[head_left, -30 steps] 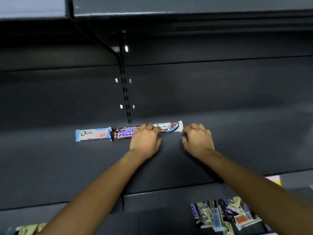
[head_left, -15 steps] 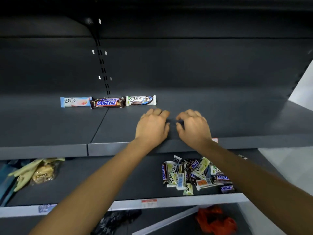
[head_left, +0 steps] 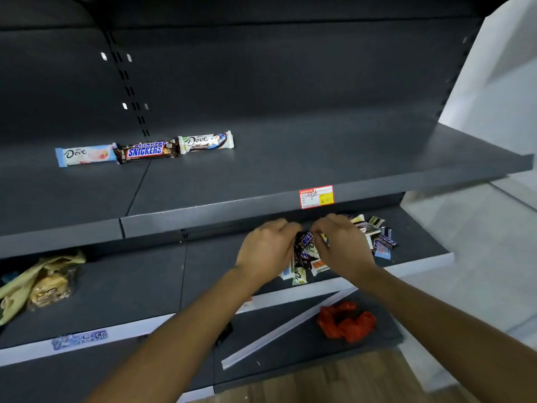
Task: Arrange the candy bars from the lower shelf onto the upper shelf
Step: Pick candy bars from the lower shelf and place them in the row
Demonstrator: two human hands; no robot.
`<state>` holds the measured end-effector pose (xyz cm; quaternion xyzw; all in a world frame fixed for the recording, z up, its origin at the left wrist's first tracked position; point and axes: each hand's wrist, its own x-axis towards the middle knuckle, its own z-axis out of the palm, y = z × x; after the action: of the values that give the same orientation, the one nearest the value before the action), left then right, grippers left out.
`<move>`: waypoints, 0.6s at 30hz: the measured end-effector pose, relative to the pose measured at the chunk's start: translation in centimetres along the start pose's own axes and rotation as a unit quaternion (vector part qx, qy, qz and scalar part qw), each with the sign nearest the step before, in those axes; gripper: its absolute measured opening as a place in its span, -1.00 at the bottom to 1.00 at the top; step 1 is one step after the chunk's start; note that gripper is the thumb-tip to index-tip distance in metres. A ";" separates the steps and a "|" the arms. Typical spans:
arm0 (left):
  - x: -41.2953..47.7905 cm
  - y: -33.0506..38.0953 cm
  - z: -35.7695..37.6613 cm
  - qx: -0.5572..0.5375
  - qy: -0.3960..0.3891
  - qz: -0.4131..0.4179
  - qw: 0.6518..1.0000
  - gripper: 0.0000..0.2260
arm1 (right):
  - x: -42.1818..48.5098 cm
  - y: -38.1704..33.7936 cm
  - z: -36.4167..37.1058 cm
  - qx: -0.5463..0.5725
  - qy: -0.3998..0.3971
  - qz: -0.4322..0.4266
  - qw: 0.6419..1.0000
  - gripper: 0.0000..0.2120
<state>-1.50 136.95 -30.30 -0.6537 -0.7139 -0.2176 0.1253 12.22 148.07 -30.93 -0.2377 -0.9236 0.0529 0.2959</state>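
Observation:
Three candy bars lie in a row at the back of the upper shelf (head_left: 261, 181): a pale blue Dove bar (head_left: 85, 154), a Snickers bar (head_left: 145, 151) and a white Dove bar (head_left: 205, 141). A loose pile of candy bars (head_left: 374, 237) sits on the lower shelf (head_left: 130, 283) at the right. My left hand (head_left: 266, 253) and my right hand (head_left: 344, 247) are both in the pile, fingers curled round a bunch of candy bars (head_left: 305, 251) held between them. My hands hide part of the pile.
A yellowish bag with a snack pack (head_left: 43, 283) lies on the lower shelf's left. A price tag (head_left: 316, 196) is stuck on the upper shelf's front edge. Below, a red crumpled bag (head_left: 345, 321) and a loose white strip (head_left: 284, 327) lie on the bottom shelf.
Both hands have dropped from the upper shelf's front down to the lower shelf and closed on bars in the pile. The view has tilted downward.

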 end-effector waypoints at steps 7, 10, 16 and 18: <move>0.9 2.4 5.2 -0.012 -0.108 -0.045 0.993 -0.71 | -3.7 6.6 1.7 -0.028 -0.103 0.089 0.990 -0.86; 2.4 2.7 8.3 0.002 -0.139 -0.058 0.989 -0.69 | -4.1 10.7 2.5 -0.037 -0.142 0.125 0.981 -0.83; 5.9 3.1 16.3 0.024 -0.183 -0.108 0.977 -0.73 | -4.0 19.0 4.9 -0.061 -0.205 0.155 0.964 -0.76; 6.8 3.1 18.9 0.036 -0.205 -0.126 0.970 -0.73 | -3.9 21.6 6.2 -0.065 -0.224 0.151 0.961 -0.73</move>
<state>2.79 152.02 -43.21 -0.5842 -0.8083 -0.0672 -0.0292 20.23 165.56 -43.22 -0.3751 -0.9212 0.0884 0.0540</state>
